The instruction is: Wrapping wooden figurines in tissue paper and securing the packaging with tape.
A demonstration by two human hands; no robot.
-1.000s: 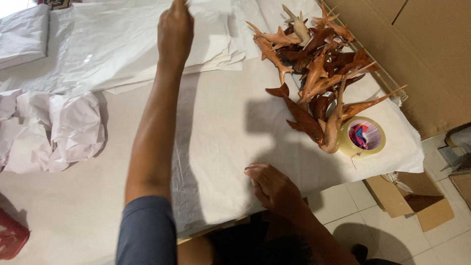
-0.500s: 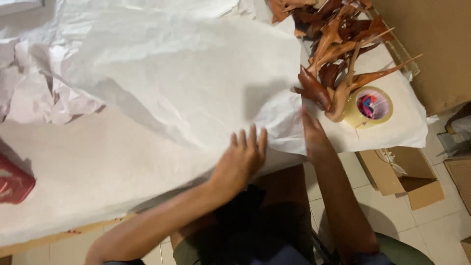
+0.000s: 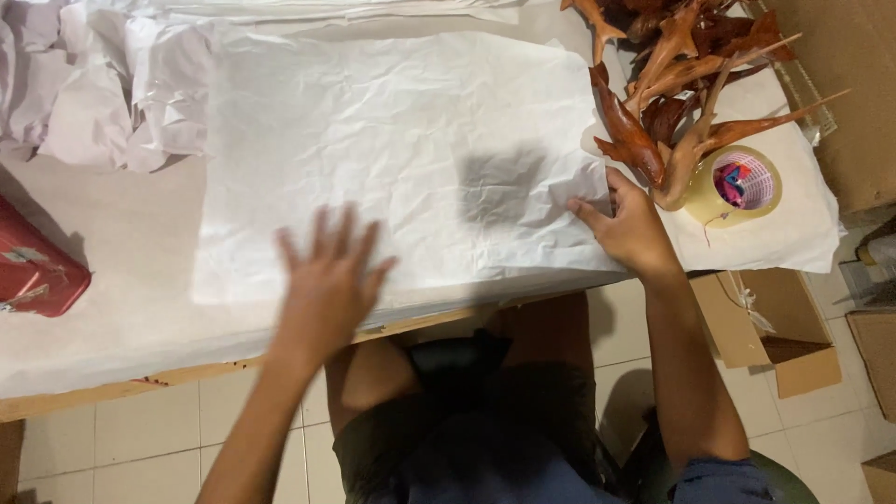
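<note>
White paper sheet (image 3: 392, 159) under both hands.

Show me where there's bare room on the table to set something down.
The middle of the white paper sheet is free, between the left hand and right hand. A bare strip of table also lies between the sheet and the red box. The right end is crowded by wooden carvings and the tape roll; crumpled paper fills the far left.

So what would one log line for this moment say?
left hand: open, blurred, over white crinkled paper sheet | right hand: pressing sheet's right edge | brown carved wooden fish: beside right hand
</note>
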